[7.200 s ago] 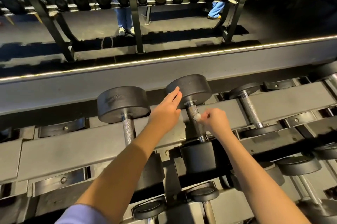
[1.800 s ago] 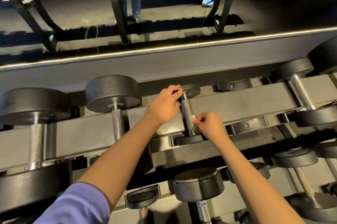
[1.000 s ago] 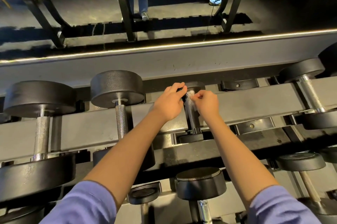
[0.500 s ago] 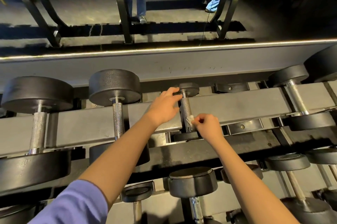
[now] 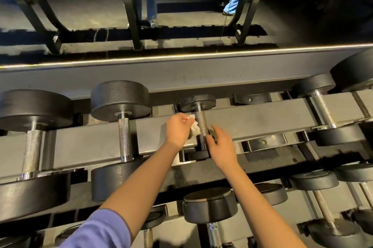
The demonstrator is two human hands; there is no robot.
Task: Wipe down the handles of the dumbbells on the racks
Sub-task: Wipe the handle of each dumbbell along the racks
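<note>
- The rack [image 5: 262,122] holds the small dumbbell [image 5: 198,103] on its upper tier.
- The left hand [image 5: 178,130] pinches the wipe [image 5: 194,129] against its handle [image 5: 201,126]; the right hand [image 5: 222,146], fingers relaxed, holds nothing.
- With 1 hand wiping, the light dumbbell may roll, leaving patches missed.

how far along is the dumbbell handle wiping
Done: the mid-size dumbbell handle was wiped seconds earlier. In hand: the left hand holds the white wipe against the small dumbbell handle; the right hand is open beside it. Left, likely: the next handle rightward and the lower row.
</note>
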